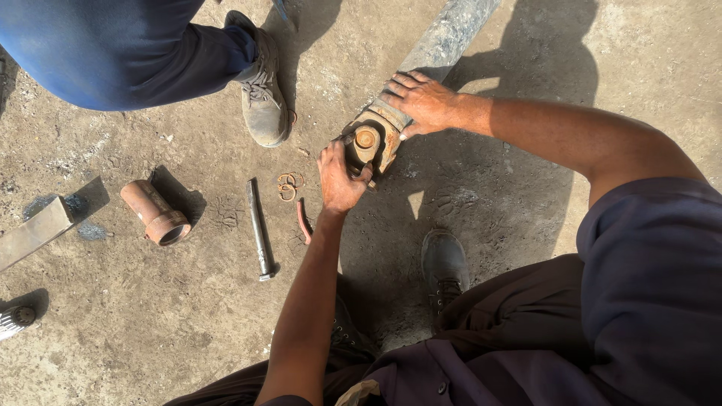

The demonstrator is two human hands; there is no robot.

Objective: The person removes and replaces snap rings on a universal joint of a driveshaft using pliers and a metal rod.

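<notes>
The left hand [340, 174] is clenched around the near side of a rusty yoke joint [370, 140], fingers curled against its round bearing cap [366, 137]. The right hand [421, 99] lies flat and pressed on top of the same joint at about one o'clock from the left hand, fingers spread over the point where the joint meets a long grey shaft [451, 30]. The shaft runs away toward one o'clock along the dirt floor [150, 331].

Just at nine o'clock of the left hand lie a few small rusty rings [288, 185], and at seven o'clock, beside the wrist, a short curved reddish piece [303, 222]. Further toward nine o'clock a grey metal rod [259, 229] lies on the floor, then a rusty cylindrical sleeve [156, 213] on its side, and a flat metal bar [34, 233] at the left edge. The person's own dark shoe [444, 265] stands at five o'clock of the joint. At eleven o'clock, another person's worn shoe [263, 90] and blue trouser leg [113, 45] stand near.
</notes>
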